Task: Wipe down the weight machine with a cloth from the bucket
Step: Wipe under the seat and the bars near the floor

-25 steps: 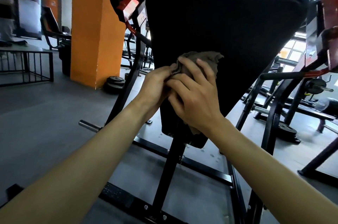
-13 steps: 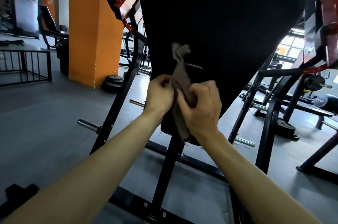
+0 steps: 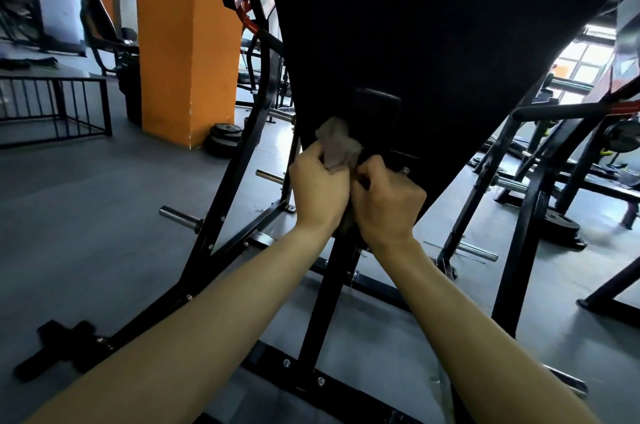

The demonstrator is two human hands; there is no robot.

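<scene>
While left hand (image 3: 320,195) and right hand (image 3: 388,205) clamp the crumpled grey-brown cloth (image 3: 337,148), it stands upright against the black tapered pad (image 3: 433,42). Its free end lies above the left hand.

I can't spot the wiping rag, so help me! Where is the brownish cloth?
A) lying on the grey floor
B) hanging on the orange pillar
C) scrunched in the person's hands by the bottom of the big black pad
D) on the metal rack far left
C: the cloth is bunched between the left hand and right hand, at the narrow lower end of the black pad.
</scene>
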